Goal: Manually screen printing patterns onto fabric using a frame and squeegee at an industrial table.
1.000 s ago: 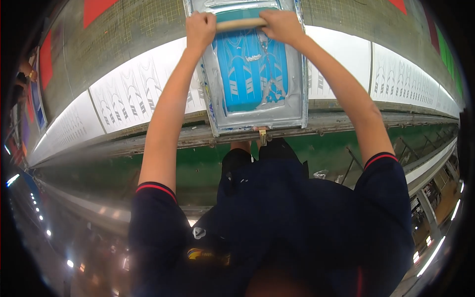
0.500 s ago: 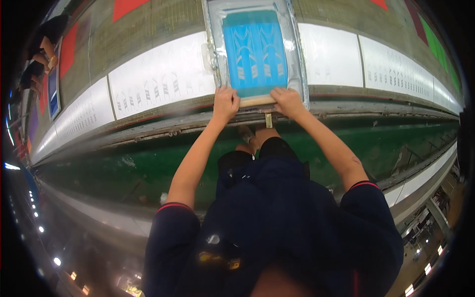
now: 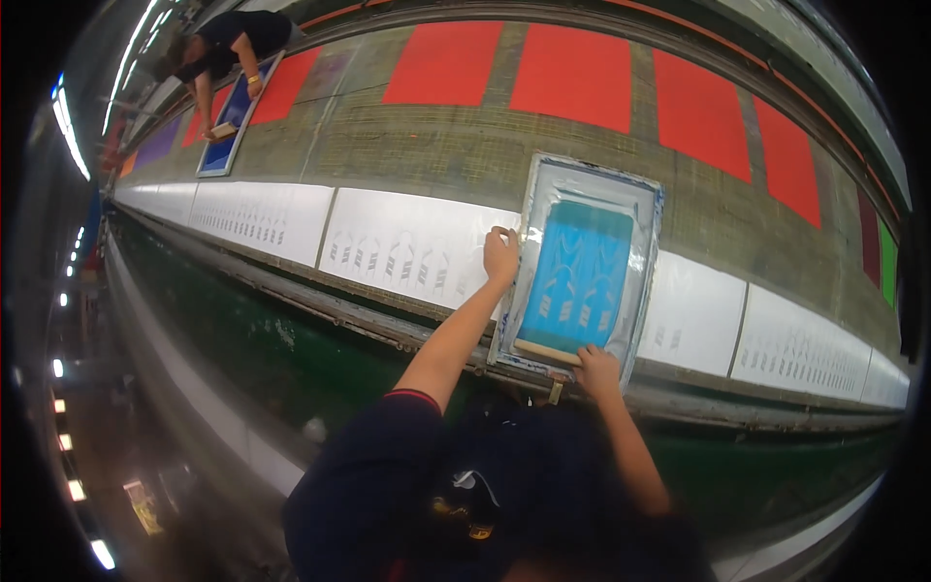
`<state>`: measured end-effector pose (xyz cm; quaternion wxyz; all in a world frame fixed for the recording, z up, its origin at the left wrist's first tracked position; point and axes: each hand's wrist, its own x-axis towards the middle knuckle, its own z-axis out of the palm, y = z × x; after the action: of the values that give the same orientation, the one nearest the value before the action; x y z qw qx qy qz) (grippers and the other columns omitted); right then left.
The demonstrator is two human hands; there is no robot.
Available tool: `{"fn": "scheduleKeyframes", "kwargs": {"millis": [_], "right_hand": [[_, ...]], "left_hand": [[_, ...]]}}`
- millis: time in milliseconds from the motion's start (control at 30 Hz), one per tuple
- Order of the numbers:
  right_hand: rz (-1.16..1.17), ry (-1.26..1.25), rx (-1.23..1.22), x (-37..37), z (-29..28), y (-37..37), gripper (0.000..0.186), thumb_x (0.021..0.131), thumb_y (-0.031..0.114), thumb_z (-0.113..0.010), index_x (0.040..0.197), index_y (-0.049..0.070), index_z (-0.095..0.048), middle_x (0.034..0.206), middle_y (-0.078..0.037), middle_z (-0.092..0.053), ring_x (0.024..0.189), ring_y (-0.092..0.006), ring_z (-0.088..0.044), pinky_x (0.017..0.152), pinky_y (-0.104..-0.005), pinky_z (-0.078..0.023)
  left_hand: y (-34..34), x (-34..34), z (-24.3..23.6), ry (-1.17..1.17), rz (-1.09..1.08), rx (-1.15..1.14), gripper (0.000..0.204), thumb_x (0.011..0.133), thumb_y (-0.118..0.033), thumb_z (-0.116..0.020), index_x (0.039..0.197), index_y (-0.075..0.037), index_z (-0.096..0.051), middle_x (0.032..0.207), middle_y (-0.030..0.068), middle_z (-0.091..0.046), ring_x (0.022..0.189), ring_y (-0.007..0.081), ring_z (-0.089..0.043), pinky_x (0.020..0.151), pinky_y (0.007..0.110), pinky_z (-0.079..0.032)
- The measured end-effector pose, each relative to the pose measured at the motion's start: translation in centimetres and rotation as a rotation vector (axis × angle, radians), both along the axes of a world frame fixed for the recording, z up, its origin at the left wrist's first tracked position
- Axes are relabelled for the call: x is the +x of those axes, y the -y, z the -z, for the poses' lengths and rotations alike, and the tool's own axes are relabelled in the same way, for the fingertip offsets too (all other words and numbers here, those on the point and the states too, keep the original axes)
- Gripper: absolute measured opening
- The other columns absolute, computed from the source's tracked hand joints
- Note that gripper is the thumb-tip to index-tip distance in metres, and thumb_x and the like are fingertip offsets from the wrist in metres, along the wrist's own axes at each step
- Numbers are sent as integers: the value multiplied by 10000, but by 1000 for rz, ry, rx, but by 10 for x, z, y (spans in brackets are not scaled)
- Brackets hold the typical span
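Observation:
A screen-printing frame [image 3: 651,254] with pale borders and a blue mesh panel lies across the white sheet strip in front of me. Along its near end rests a squeegee [image 3: 548,351] with a long wooden handle. My right hand [image 3: 597,371] is closed on the right end of that handle. At the frame's left side, my left hand [image 3: 500,256] has its fingers curled against the edge. Grey printed marks show on the white sheet [image 3: 378,218] to the left of the frame, and fainter ones on the sheet [image 3: 690,315] to its right.
Red sheets [image 3: 572,76] lie in a row on the far half of the long table [image 3: 407,145]. At the far left, another person [image 3: 233,44] leans over a blue screen frame [image 3: 225,150]. A metal rail [image 3: 388,339] runs along the near edge, above a green floor [image 3: 252,320].
My left hand has let go of the squeegee and moved to the frame's left edge. My right hand stays on the squeegee. The view has turned, showing more red sheets and the other person.

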<state>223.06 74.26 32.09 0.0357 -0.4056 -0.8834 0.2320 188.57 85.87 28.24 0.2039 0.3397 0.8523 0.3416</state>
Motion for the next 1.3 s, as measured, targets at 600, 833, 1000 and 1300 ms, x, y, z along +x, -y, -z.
{"fn": "scheduleKeyframes", "kwargs": {"millis": [600,833,1000,1300], "right_hand": [[73,-14,67,-14,-9,21,430,705,92,-860,1119,142,-755,1035,-88,-674,944,-339,-697,818,-481,-528],[269,99,96,-19,-2,47,345,716,110,-811,1042,146,-703,1027,-73,-655,1031,-309,-667,860,-478,-508],[294,-36,245,-2,-6,53,322,729,95,-789,1030,145,-684,1054,-49,-647,1057,-281,-659,868,-442,-500],[388,-198,217,2,-41,74,325,704,39,-775,1014,110,-708,992,-70,-679,1013,-326,-677,977,-483,-498]], "left_hand": [[-4,-26,56,437,-81,-107,589,1093,-466,-440,1266,36,-692,1272,381,-696,1237,530,-658,1083,538,-488],[2,-38,31,403,268,-209,844,1022,-776,-555,946,38,-765,864,226,-745,871,338,-712,826,480,-540],[0,-30,-13,525,250,-80,793,1011,-775,-611,806,-17,-719,709,92,-690,610,212,-663,540,374,-497],[-8,-19,-43,410,333,-113,771,989,-691,-687,803,56,-732,672,126,-679,607,241,-660,576,426,-525]]}}
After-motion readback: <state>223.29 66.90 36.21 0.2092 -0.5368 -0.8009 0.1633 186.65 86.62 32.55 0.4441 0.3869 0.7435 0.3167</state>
